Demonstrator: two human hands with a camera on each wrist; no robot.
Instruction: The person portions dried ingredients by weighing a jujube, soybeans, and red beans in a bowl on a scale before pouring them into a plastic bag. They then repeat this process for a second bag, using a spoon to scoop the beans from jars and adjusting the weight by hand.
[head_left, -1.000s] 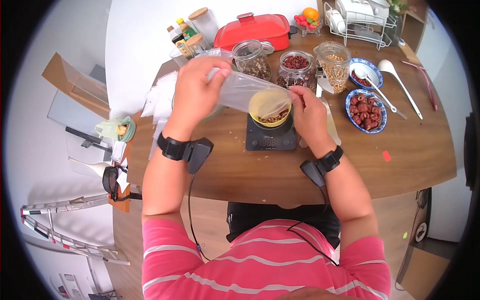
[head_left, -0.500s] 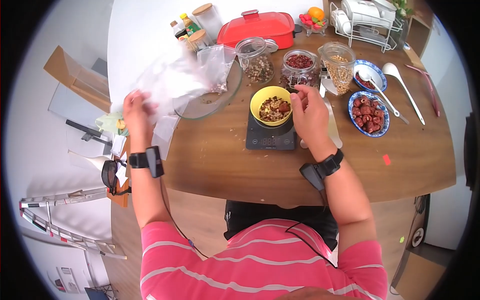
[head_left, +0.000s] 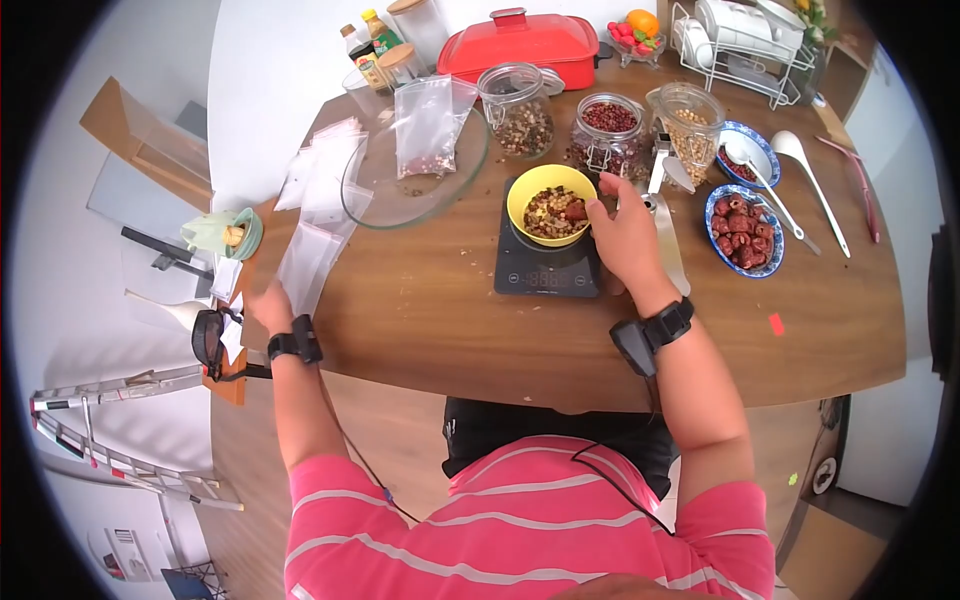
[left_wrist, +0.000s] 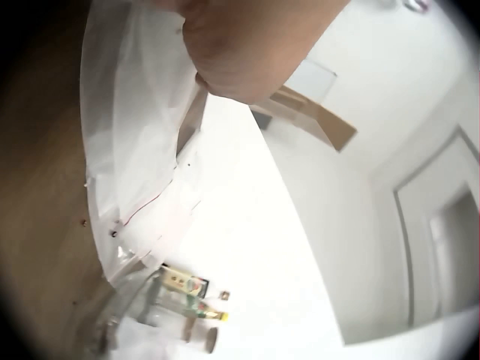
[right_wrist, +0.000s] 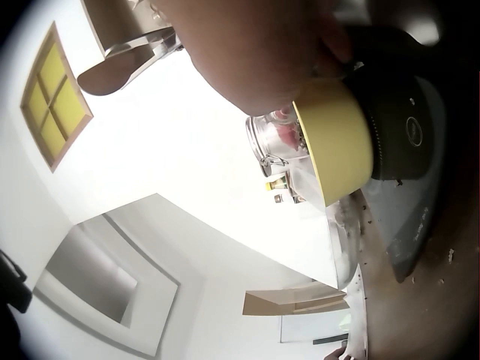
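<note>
My left hand (head_left: 270,308) is low at the table's left side, beside a clear plastic bag (head_left: 309,262); blur hides whether its fingers grip the bag. In the left wrist view the sheet-like bag (left_wrist: 142,105) spreads beside the hand (left_wrist: 247,45). My right hand (head_left: 625,235) is at the right side of a yellow bowl (head_left: 552,237), fingers loosely bent, thumb near the rim. Nuts or seeds and a reddish piece lie in the bowl, which stands on a black scale (head_left: 545,280). The right wrist view shows the bowl (right_wrist: 337,142) close by the hand (right_wrist: 255,52).
A glass dish (head_left: 400,215) holds a small zip bag (head_left: 425,125). Glass jars (head_left: 517,120) stand behind the scale, with a red cooker (head_left: 515,50) farther back. On the right are a blue-patterned bowl of red dates (head_left: 742,235), another bowl, and a white ladle (head_left: 815,200).
My right hand has left the plastic bag it held over the bowl and stays at the bowl's side. My left hand has carried the bag left and down to the table's left side.
</note>
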